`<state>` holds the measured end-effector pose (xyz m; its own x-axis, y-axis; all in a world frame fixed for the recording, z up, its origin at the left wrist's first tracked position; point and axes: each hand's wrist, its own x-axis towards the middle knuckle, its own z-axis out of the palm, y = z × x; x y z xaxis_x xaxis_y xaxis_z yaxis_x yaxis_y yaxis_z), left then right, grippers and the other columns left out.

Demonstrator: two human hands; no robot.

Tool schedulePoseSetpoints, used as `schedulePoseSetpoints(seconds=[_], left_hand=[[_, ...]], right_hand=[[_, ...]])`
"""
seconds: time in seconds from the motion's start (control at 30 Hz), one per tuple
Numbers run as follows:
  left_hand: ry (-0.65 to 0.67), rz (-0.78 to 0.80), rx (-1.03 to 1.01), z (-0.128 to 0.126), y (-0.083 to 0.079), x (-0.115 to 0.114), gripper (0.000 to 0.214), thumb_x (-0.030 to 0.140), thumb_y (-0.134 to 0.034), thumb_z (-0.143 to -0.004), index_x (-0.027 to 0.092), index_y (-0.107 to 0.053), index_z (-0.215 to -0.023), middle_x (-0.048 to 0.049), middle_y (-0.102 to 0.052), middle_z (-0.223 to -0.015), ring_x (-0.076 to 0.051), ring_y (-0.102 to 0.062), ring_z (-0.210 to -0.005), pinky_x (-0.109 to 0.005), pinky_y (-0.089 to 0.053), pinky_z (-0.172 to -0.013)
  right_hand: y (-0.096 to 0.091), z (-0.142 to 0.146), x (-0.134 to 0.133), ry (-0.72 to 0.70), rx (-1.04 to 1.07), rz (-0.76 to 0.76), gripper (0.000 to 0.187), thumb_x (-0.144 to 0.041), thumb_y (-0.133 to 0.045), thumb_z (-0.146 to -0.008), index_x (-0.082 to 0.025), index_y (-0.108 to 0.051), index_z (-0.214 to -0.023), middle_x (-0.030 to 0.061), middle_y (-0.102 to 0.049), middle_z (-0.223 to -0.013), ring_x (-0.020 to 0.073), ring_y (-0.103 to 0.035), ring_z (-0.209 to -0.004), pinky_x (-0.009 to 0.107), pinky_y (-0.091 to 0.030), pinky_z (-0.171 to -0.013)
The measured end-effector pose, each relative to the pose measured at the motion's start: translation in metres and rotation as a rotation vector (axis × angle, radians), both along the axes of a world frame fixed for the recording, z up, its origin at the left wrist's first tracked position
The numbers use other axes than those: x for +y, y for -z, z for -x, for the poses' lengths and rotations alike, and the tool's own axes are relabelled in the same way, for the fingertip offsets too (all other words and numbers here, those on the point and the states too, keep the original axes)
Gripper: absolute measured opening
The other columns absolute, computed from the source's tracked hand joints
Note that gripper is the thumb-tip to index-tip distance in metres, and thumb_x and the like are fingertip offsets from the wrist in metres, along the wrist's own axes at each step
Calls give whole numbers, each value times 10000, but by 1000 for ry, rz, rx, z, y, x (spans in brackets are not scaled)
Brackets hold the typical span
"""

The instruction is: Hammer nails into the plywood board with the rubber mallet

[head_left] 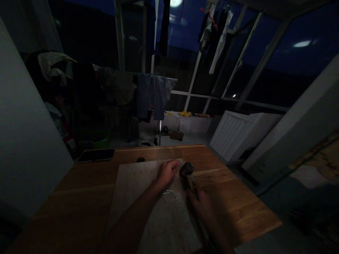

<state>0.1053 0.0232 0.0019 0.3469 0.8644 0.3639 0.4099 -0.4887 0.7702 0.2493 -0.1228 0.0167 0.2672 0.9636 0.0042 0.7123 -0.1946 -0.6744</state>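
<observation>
A pale wooden board (132, 190) lies on a brown wooden table (79, 190). My left hand (166, 173) rests on the board's far part with its fingers pinched together, probably on a nail too small to make out. My right hand (202, 206) grips the handle of a hammer (186, 170), whose dark head hovers just right of the left fingertips. Several loose nails (169, 193) lie on the board between my forearms.
A dark phone or tablet (95, 155) lies at the table's far left, with a small dark round object (140, 159) near the board's far edge. Beyond the table stand a clothes rack with hanging laundry (148, 93), a white ribbed box (238, 134) and dark windows.
</observation>
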Motion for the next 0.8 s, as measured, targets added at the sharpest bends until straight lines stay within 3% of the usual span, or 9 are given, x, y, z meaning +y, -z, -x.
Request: schedulePoseSetpoints(seconds=[0.3,0.53,0.7,0.8], left_hand=[[0,23,77,1,-1,-2,231,99,-617,-831,213,-756,-975,-7,-780,-947,-172,-692,-885,-250,-499,-859],[16,11,14,-1,6,4,217,90,-625,-831,205,-762,-955,-22,-785,-983,-183,-701,-926,-257,-504,-883],[-47,66,30,-1,5,4,317,100,-632,-851,226,-737,-1123,-39,-792,-1027,-201,-719,-958,-277,-518,-876],[-51,84,30,-1,3,3,339,116,-637,-856,222,-720,-1167,-37,-794,-1008,-202,-724,-942,-278,-521,-855]], right_hand=[[5,-2,1,-11,17,-25,599,-450,-407,-909,-130,-605,-1375,172,-771,-1195,316,-739,-1102,380,-546,-906],[6,-8,4,-32,143,-59,579,-481,-439,-919,-142,-650,-1338,167,-758,-1244,317,-720,-1146,408,-541,-960],[-6,-12,15,-52,193,-114,564,-538,-453,-915,-151,-715,-1229,140,-807,-1025,328,-754,-985,402,-571,-853],[-17,-7,22,-52,215,-130,630,-577,-433,-932,-150,-660,-1337,100,-799,-919,291,-761,-826,348,-581,-699]])
